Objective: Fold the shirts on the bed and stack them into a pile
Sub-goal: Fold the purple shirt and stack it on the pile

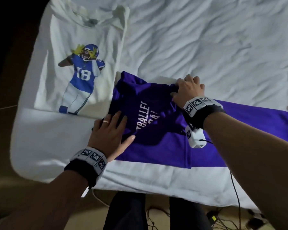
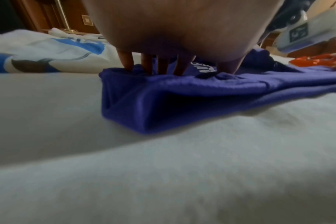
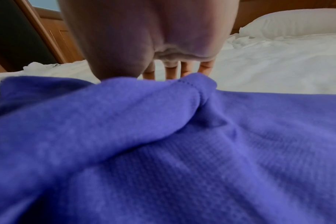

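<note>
A purple shirt (image 1: 156,131) with white lettering lies partly folded near the bed's front edge. My left hand (image 1: 112,130) lies on the shirt's left fold with its fingers spread and straight, and in the left wrist view the fingertips (image 2: 161,68) press down into the purple shirt (image 2: 182,103). My right hand (image 1: 184,87) is at the shirt's far edge, with the fingers curled over a raised fold and the thumb in front of it. The right wrist view shows that bunched fold of the purple shirt (image 3: 163,151) rising in front of my right hand (image 3: 173,71). A white shirt (image 1: 83,52) with a football-player print lies flat to the left.
The wrinkled white bed sheet (image 1: 206,39) stretches away to the back right, with a pillow (image 3: 288,22) at the head. Something red-orange (image 2: 316,60) lies beyond the purple shirt to the right. Cables (image 1: 236,196) trail on the floor below the bed's front edge.
</note>
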### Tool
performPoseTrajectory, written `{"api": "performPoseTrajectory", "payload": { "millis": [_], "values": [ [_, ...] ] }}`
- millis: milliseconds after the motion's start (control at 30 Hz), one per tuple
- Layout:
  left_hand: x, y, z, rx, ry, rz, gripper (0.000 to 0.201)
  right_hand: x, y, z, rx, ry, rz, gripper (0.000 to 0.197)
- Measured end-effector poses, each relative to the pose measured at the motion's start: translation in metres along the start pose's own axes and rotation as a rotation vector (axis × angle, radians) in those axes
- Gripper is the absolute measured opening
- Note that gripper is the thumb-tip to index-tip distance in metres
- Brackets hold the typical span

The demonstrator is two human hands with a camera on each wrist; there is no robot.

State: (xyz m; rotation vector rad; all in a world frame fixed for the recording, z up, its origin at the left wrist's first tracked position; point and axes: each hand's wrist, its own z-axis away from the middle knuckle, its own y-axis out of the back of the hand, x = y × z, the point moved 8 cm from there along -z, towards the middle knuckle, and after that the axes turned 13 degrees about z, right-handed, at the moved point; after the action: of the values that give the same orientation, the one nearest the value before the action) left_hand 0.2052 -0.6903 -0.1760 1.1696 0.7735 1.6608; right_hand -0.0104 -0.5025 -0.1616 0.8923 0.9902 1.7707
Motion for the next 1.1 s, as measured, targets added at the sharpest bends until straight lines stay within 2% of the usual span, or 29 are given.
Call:
{"api": "performPoseTrajectory", "payload": {
  "millis": [67,167,267,333,400,467,533,600,633,700,767,800,867,933,1033,1100],
  "values": [
    [0.002,0.008,-0.001,0.043,0.007,0.041,0.070,-0.004,0.016,0.010,0.096,0.015,-0.051,0.035],
    [0.003,0.029,0.001,0.171,0.035,0.170,0.053,-0.015,0.049,0.046,0.290,0.087,-0.321,0.027],
    [-0.008,0.048,0.008,0.322,0.062,0.300,0.044,-0.044,0.067,0.105,0.418,0.290,-0.404,0.023],
    [-0.018,0.053,0.015,0.370,0.064,0.364,0.040,-0.073,0.058,0.152,0.407,0.508,-0.363,0.025],
    [-0.024,0.050,0.022,0.365,0.068,0.410,0.035,-0.099,0.032,0.193,0.285,0.717,-0.308,0.034],
    [-0.021,0.044,0.030,0.355,0.054,0.435,0.032,-0.107,0.008,0.221,0.220,0.831,-0.295,0.033],
    [-0.008,0.035,0.039,0.327,-0.017,0.424,0.029,-0.097,0.000,0.225,0.296,0.774,-0.346,0.022],
    [0.008,0.023,0.048,0.264,-0.077,0.353,0.032,-0.075,-0.010,0.211,0.373,0.570,-0.379,0.018],
    [0.014,0.017,0.051,0.236,-0.077,0.302,0.036,-0.061,-0.017,0.199,0.368,0.418,-0.373,0.017],
    [0.021,0.006,0.056,0.172,-0.011,0.202,0.044,-0.029,-0.043,0.179,0.182,0.074,-0.374,0.024],
    [0.020,0.000,0.058,0.148,0.119,0.159,0.052,-0.012,-0.067,0.173,-0.049,-0.140,-0.383,0.036],
    [0.018,-0.001,0.059,0.154,0.193,0.170,0.056,-0.012,-0.073,0.173,-0.110,-0.154,-0.364,0.040],
    [0.015,0.000,0.060,0.172,0.318,0.194,0.059,-0.023,-0.077,0.175,-0.158,-0.084,-0.296,0.041],
    [0.014,-0.001,0.061,0.167,0.396,0.199,0.053,-0.032,-0.080,0.176,-0.196,-0.023,-0.280,0.036],
    [0.016,0.000,0.063,0.198,0.380,0.296,0.031,-0.031,-0.078,0.178,-0.181,0.019,-0.528,0.030],
    [0.019,0.009,0.070,0.271,0.328,0.460,0.024,-0.024,-0.070,0.185,-0.072,0.036,-0.730,0.032]
  ]
}}
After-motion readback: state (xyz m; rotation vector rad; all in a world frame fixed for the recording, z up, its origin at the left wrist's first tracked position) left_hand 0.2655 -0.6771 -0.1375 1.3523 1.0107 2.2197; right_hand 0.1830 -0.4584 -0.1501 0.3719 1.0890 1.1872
